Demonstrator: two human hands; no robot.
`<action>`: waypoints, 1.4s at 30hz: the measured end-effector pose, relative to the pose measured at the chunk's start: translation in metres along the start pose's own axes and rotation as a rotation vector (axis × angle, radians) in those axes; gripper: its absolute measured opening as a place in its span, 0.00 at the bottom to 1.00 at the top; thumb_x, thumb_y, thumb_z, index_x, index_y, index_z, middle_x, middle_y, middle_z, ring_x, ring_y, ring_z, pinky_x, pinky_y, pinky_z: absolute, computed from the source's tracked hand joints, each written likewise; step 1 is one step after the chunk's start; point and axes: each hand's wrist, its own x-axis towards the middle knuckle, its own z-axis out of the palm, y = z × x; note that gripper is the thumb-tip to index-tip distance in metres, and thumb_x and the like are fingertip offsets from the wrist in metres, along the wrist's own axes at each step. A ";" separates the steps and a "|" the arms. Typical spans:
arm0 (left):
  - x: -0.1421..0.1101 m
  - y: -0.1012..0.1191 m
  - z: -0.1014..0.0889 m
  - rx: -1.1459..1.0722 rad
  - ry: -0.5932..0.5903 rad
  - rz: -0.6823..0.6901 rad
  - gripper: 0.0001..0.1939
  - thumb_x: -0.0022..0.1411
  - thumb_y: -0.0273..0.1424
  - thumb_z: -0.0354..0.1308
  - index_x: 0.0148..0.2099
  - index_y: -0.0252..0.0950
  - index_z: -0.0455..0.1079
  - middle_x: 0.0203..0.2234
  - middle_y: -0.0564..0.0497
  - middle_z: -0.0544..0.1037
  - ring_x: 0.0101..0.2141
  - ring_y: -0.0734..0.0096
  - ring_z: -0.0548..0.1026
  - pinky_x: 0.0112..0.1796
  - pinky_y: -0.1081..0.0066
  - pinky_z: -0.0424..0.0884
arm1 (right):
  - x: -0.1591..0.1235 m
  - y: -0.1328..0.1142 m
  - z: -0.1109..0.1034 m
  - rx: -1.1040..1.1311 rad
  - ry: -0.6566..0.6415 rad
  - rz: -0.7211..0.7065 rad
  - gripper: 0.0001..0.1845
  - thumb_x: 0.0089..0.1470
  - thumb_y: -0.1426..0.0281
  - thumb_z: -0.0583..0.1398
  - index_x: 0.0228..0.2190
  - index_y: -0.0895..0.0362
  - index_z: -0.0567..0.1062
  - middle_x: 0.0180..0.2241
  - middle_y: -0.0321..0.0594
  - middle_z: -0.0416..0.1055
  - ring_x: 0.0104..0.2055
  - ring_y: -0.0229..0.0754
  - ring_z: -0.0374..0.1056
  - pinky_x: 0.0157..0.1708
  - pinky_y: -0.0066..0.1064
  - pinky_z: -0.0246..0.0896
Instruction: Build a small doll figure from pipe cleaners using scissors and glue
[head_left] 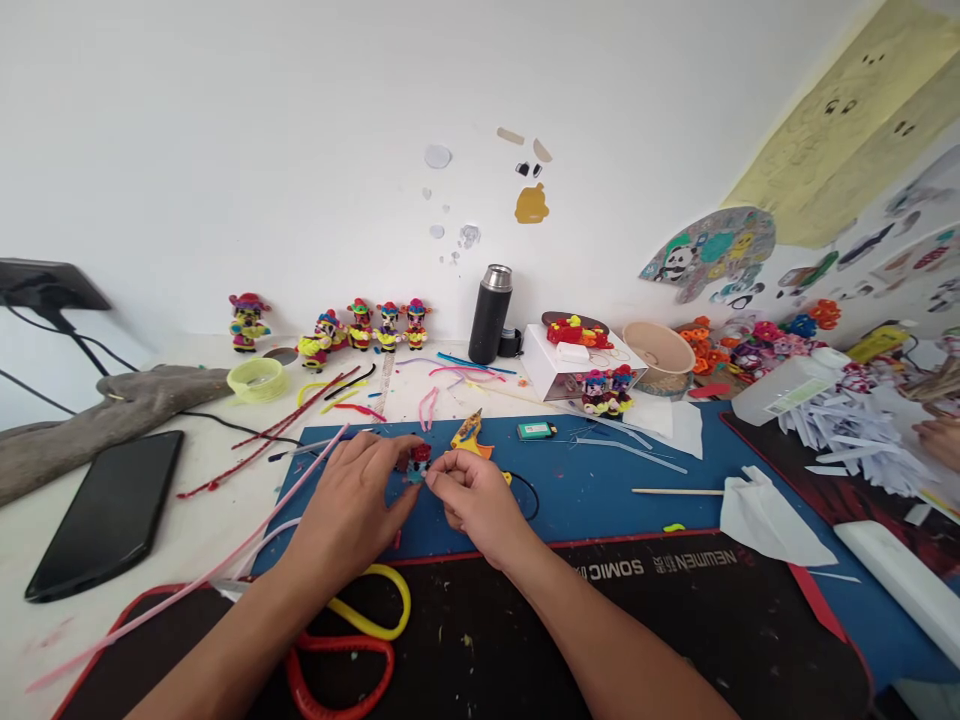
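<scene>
1. Nearest, has red-and-yellow-handled scissors (pixel 345 645) lying on a black mat (pixel 487 660), well in front of the thermos (pixel 489 320) and partly under the left forearm.
2. Holds a small red-and-teal figure (pixel 418 460) between thumb and forefinger of the left hand (pixel 356 495), above the blue mat (pixel 600 500), in front and left of the thermos.
3. Meets the figure's right edge with pinched thumb and forefinger of the right hand (pixel 480 500); cannot make out anything between the tips.
4. Just beyond both hands, has a yellow glue gun (pixel 469 435) in front of the thermos.
5. Left of the thermos, has a hollow yellow-green tape roll (pixel 257 380) on the desk (pixel 30 530).
6. Right of the thermos, has a white box (pixel 546 372) bearing red-and-yellow pieces (pixel 577 333) on top; cannot see inside.
7. Farther right, has a beige bowl (pixel 660 350) with inner wall exposed, then a tilted translucent bottle (pixel 787 390) near paper strips (pixel 840 440); cannot tell the bottle's contents.
8. Beside the upright thermos, itself with contents hidden, has a black cup (pixel 510 343).
</scene>
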 end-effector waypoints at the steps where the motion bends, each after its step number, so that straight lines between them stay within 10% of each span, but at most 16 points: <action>1: 0.000 0.000 0.000 0.002 0.000 -0.002 0.17 0.67 0.30 0.58 0.57 0.40 0.70 0.39 0.45 0.81 0.44 0.51 0.77 0.52 0.50 0.70 | 0.000 0.000 0.000 0.002 0.001 0.003 0.14 0.49 0.62 0.70 0.30 0.55 0.73 0.17 0.22 0.56 0.15 0.28 0.44 0.16 0.26 0.37; 42: -0.006 -0.001 0.010 -0.101 0.011 -0.021 0.18 0.69 0.32 0.56 0.60 0.38 0.67 0.44 0.44 0.82 0.41 0.56 0.82 0.44 0.60 0.77 | -0.003 -0.006 0.005 0.068 0.030 0.070 0.14 0.48 0.62 0.69 0.29 0.55 0.70 0.14 0.21 0.53 0.15 0.29 0.42 0.16 0.25 0.35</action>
